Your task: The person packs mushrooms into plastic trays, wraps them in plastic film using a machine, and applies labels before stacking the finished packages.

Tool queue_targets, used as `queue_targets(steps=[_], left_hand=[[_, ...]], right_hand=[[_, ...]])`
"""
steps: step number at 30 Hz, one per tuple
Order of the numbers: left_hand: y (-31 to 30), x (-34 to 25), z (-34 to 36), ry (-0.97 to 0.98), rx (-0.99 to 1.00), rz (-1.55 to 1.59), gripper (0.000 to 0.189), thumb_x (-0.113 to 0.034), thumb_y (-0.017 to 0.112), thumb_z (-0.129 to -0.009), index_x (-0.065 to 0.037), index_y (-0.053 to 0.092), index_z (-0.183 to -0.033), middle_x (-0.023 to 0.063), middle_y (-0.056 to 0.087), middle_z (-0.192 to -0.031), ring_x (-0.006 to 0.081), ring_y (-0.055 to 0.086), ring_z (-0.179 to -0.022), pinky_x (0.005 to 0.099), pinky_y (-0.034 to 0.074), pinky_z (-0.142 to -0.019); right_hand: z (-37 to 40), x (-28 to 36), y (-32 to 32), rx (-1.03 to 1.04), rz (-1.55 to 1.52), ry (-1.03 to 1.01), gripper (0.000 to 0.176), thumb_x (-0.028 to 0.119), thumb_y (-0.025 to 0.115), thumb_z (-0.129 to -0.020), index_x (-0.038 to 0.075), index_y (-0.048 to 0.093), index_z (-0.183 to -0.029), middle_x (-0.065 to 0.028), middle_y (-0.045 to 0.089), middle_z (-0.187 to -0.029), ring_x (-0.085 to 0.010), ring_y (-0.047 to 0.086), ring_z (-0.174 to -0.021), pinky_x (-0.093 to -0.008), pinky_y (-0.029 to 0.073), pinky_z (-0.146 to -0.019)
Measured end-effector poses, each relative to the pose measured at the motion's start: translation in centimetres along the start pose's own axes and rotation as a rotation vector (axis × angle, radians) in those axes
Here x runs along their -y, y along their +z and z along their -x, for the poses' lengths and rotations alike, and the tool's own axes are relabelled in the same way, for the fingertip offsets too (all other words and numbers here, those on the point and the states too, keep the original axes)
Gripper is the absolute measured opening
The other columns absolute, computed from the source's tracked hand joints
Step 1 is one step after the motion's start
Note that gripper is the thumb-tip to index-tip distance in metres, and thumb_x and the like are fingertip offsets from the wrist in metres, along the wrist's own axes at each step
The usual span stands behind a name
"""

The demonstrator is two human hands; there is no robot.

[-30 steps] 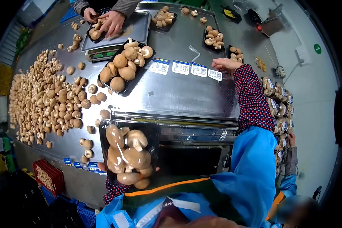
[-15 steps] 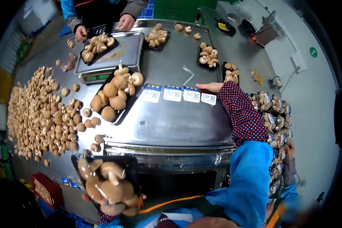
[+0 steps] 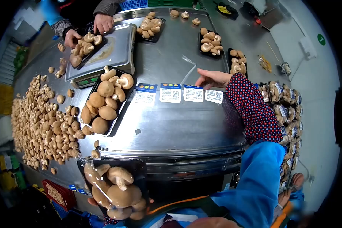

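Gripping a wrapped tray of mushrooms from beneath, the left hand is clamped on it just off the near edge of the worktop. The right hand, fingers spread and holding nothing, hovers just behind the labels. Bare steel lies between labels and near edge. An open tray and loose mushrooms crowd the left.

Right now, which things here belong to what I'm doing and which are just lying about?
In hand: held mushroom tray; row of labels, right hand beside them.
Lying about: loose mushroom heap; open tray beside it; co-worker's scale; wrapped packs at the right edge.
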State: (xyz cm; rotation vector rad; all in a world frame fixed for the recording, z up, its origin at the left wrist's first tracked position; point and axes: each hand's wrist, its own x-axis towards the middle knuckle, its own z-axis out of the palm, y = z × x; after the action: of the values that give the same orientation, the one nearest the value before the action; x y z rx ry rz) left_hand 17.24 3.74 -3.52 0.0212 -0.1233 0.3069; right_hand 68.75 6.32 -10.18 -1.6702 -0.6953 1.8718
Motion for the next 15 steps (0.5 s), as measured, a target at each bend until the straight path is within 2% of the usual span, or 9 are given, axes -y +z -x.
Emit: queue_targets(steps=[2,3,5,6,7,10,11,14,15], left_hand=[[0.0,0.1,-0.1,-0.006,-0.003,-0.026,0.059,-0.049,0.048,-0.084,-0.008,0.037,-0.125,0.0152,0.042,-0.123,0.0353,0.048,-0.109,0.0529,0.040,-0.090],[0.1,0.2,-0.2,-0.011,-0.006,-0.031,0.060,-0.049,0.048,-0.084,-0.008,0.037,-0.126,0.0152,0.042,-0.123,0.0354,0.048,-0.109,0.0531,0.040,-0.090],[0.3,0.4,-0.2,-0.019,-0.002,-0.032,0.061,-0.050,0.047,-0.083,-0.009,0.037,-0.126,0.0153,0.041,-0.123,0.0356,0.047,-0.109,0.0534,0.040,-0.090],[0.2,0.4,-0.3,-0.021,0.006,-0.042,0.061,-0.051,0.047,-0.083,-0.009,0.037,-0.126,0.0154,0.041,-0.123,0.0356,0.047,-0.109,0.0535,0.040,-0.090],[0.2,0.6,-0.3,-0.027,0.015,-0.044,0.062,-0.051,0.047,-0.083,-0.009,0.036,-0.126,0.0154,0.041,-0.124,0.0357,0.047,-0.109,0.0537,0.040,-0.090],[0.4,1.9,0.3,-0.054,0.031,-0.051,0.063,-0.052,0.047,-0.083,-0.009,0.036,-0.127,0.0156,0.041,-0.124,0.0360,0.047,-0.110,0.0541,0.040,-0.091],[0.6,2.4,0.5,-0.065,0.037,-0.050,0.064,-0.053,0.046,-0.083,-0.009,0.036,-0.127,0.0156,0.041,-0.125,0.0361,0.047,-0.110,0.0543,0.039,-0.091],[0.8,3.7,1.3,-0.079,0.050,-0.036,0.065,-0.054,0.046,-0.082,-0.009,0.035,-0.128,0.0158,0.040,-0.125,0.0364,0.047,-0.110,0.0547,0.039,-0.091],[0.8,3.9,1.4,-0.077,0.054,-0.033,0.066,-0.055,0.046,-0.082,-0.009,0.035,-0.128,0.0158,0.040,-0.126,0.0365,0.047,-0.110,0.0549,0.039,-0.091]], right_hand=[[0.2,0.7,1.0,-0.003,-0.051,0.123,0.065,0.056,0.032,-0.092,0.003,0.068,-0.085,-0.0033,0.066,-0.079,-0.0084,0.058,-0.064,-0.0191,0.046,-0.059],[0.5,1.3,2.0,-0.047,0.023,0.080,0.062,0.056,0.036,-0.091,0.003,0.067,-0.083,-0.0020,0.064,-0.075,-0.0077,0.056,-0.058,-0.0196,0.045,-0.053],[0.2,1.7,2.7,-0.118,0.075,0.027,0.056,0.055,0.038,-0.091,0.004,0.063,-0.090,-0.0011,0.061,-0.071,-0.0065,0.054,-0.060,-0.0187,0.042,-0.054],[0.0,1.8,2.7,-0.142,0.136,0.018,0.050,0.053,0.040,-0.091,0.007,0.057,-0.100,-0.0008,0.059,-0.075,-0.0049,0.052,-0.064,-0.0167,0.040,-0.055],[0.3,1.8,2.9,-0.186,0.238,-0.021,0.067,0.062,0.046,-0.083,0.004,0.052,-0.114,-0.0101,0.060,-0.096,-0.0099,0.053,-0.076,-0.0211,0.042,-0.060],[0.8,3.2,3.1,-0.230,0.525,0.217,0.092,0.079,0.040,-0.072,0.004,0.045,-0.126,-0.0180,0.055,-0.104,-0.0191,0.050,-0.095,-0.0353,0.041,-0.080],[0.4,3.4,3.0,-0.214,0.553,0.280,0.087,0.078,0.037,-0.075,0.005,0.049,-0.122,-0.0144,0.058,-0.097,-0.0156,0.053,-0.086,-0.0317,0.041,-0.074],[0.7,4.0,3.6,-0.147,0.285,0.195,0.075,0.072,0.035,-0.080,0.009,0.052,-0.117,-0.0016,0.055,-0.074,-0.0080,0.049,-0.065,-0.0287,0.038,-0.066],[0.8,4.4,3.8,-0.165,0.296,0.188,0.074,0.072,0.036,-0.081,0.010,0.052,-0.118,-0.0021,0.055,-0.076,-0.0083,0.049,-0.067,-0.0287,0.038,-0.066]])
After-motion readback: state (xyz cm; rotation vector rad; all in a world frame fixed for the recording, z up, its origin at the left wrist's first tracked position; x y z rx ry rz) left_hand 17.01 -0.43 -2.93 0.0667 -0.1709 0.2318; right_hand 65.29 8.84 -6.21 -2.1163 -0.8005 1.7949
